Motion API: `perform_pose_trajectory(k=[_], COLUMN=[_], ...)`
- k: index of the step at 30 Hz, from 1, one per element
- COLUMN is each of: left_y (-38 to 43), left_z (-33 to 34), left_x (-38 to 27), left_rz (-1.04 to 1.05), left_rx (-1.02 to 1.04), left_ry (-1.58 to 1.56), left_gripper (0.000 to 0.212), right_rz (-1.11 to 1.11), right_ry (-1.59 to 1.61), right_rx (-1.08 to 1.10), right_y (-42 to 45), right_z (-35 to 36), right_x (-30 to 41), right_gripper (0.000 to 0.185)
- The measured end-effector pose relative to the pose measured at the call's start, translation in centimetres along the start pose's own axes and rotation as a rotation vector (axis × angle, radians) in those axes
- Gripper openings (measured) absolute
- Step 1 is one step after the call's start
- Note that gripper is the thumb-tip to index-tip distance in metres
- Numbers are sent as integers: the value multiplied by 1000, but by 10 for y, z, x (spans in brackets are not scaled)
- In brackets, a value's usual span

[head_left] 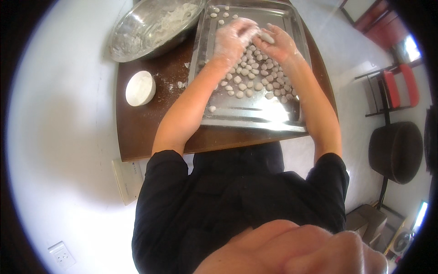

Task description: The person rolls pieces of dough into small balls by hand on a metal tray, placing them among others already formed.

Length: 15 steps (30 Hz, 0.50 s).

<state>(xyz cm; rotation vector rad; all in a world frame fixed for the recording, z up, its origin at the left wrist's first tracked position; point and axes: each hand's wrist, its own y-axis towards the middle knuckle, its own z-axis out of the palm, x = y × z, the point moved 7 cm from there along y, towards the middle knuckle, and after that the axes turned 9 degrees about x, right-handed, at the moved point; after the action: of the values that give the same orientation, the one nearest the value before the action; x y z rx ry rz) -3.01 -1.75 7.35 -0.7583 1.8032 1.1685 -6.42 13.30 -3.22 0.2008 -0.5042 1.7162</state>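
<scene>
My right hand point(280, 44) holds a short greyish-white roll of dough point(267, 37) across its fingers, above a shallow metal tray point(253, 118). Close beside it, my flour-dusted left hand point(234, 37) has its fingers curled towards the roll's end. Motion blur hides whether those fingers pinch any dough. Under and in front of my wrists, many small dough balls point(242, 87) lie scattered in the tray. A few more dough balls point(226, 15) sit at its far left corner, and a single dough ball point(212, 109) lies near the front left.
A large metal bowl point(137, 32) with white flour or dough inside stands tilted at the back left. Nearer on the brown table point(143, 133) is a white bowl point(140, 88). Crumbs of flour point(181, 84) dot the wood. Red chairs point(398, 85) and a dark round stool point(395, 152) are off to the right.
</scene>
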Motion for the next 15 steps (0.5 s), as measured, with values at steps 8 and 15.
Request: perform_pose_trajectory(k=[8, 15], left_y=[-22, -31], left_z=[61, 77], left_x=[-14, -18], left_rz=[536, 429], left_rx=[179, 316], left_ry=[748, 554], left_gripper=[27, 59], right_rz=[-36, -36], right_ry=[-60, -9], right_rx=[117, 161], right_y=[-15, -33], right_z=[23, 38], right_x=[6, -17], right_gripper=[69, 68])
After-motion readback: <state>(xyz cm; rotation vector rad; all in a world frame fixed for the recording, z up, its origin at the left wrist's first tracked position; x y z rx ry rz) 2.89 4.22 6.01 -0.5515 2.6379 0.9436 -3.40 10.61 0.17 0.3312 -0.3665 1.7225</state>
